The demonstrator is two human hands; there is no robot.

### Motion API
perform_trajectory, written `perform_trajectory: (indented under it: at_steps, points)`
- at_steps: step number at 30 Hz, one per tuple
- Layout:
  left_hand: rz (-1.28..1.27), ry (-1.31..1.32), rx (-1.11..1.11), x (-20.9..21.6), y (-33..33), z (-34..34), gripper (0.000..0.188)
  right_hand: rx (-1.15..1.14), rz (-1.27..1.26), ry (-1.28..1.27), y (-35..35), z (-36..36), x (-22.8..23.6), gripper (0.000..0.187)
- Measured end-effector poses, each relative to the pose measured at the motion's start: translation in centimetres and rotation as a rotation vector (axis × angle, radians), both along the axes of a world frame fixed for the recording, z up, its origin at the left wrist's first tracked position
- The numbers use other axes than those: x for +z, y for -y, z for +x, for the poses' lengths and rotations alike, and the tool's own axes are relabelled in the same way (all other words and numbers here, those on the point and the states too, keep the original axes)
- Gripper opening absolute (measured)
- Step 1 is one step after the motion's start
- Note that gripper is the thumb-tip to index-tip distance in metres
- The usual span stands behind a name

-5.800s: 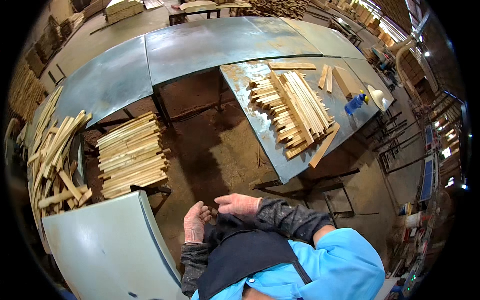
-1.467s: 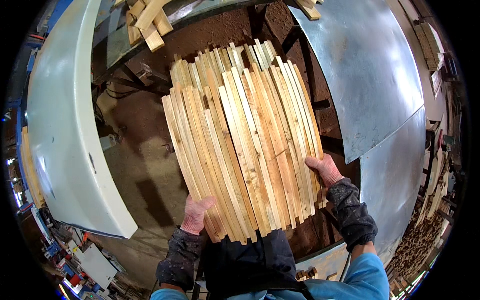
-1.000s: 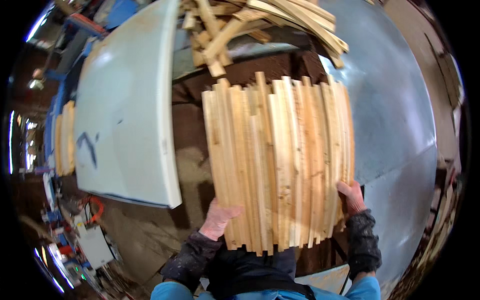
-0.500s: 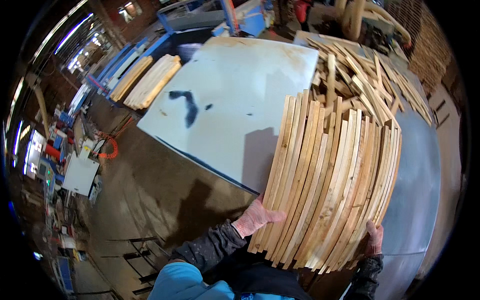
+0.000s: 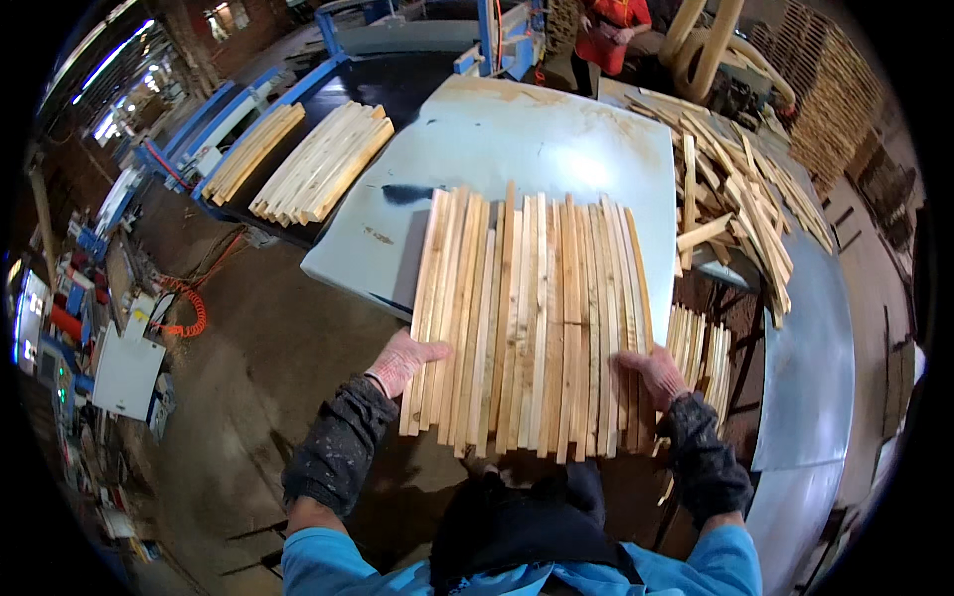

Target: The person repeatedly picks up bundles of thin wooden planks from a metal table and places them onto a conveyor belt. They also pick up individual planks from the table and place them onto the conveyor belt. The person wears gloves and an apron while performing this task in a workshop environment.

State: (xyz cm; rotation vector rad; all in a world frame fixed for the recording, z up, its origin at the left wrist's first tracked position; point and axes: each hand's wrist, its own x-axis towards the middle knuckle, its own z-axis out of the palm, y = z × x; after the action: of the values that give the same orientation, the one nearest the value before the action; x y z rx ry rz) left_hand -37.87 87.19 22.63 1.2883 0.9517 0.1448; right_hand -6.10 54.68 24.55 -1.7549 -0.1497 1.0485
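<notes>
A wide row of wooden strips [image 5: 532, 328] is squeezed side by side between my two gloved hands. Pressed to its left edge is my left hand [image 5: 405, 360], thumb lying over the top. At the right edge my right hand [image 5: 656, 375] grips it the same way. The far ends of the strips lie over the pale sheet-topped table [image 5: 556, 149]; whether they touch it I cannot tell. The near ends, uneven in length, stick out in front of my body.
Two bundles of strips, one wide [image 5: 323, 164] and one narrow [image 5: 253, 154], lie on a dark machine bed at the left. Loose wood offcuts [image 5: 740, 189] are heaped at the right, beside a metal sheet surface [image 5: 810, 348]. More strips [image 5: 701, 348] stand below. A person in red [image 5: 606, 40] is at the back.
My hands have carried the strips leftward, off the offcut heap's side and over the pale table. The row has straightened, and more strips now show below on the right.
</notes>
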Motion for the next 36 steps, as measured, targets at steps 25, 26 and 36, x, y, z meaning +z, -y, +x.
perform_trajectory:
  at_steps: [25,26,36]
  points:
    - [0.526,-0.06,-0.466,-4.1,-46.7,13.1,0.099,-0.062,-0.564,0.465,-38.7,3.2,-2.3,0.087]
    - [0.523,-0.02,-0.45,-3.4,-46.8,13.1,0.102,-0.037,-0.648,0.492,-39.3,3.5,-1.7,0.09]
    - [0.832,-0.239,-0.564,-2.6,-47.0,9.5,0.129,-0.337,-0.295,1.246,-44.1,-12.4,-2.7,0.084]
